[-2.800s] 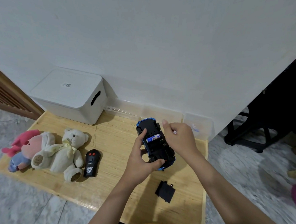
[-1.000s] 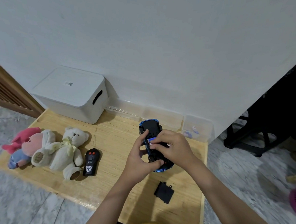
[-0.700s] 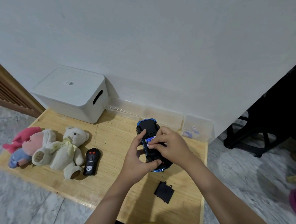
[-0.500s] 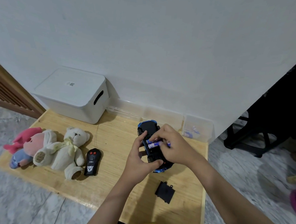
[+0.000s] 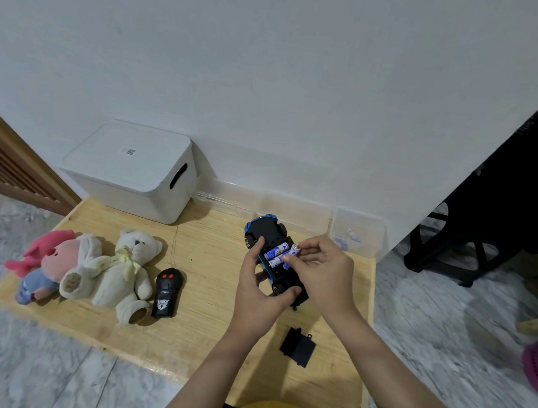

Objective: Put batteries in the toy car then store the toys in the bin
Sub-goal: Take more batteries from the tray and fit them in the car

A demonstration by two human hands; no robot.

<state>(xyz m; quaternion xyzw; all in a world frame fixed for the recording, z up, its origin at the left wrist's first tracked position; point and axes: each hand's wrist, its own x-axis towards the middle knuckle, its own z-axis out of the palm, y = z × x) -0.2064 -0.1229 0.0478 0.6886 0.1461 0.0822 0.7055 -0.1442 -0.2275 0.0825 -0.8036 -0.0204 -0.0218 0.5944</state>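
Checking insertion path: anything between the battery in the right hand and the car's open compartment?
Nothing visible. The right hand holds the battery at the open compartment of the toy car; the cover lies apart on the mat.

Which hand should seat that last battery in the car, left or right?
Right. The right hand already pinches the loose battery at the open compartment, beside two seated ones. The left hand grips the upturned toy car and is best kept steadying it.

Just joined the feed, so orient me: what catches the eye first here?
Mid-table, the left hand steadies an upturned car while the right hand pushes a battery into its open bay. Left of them lie a bear and remote; the bin sits behind.
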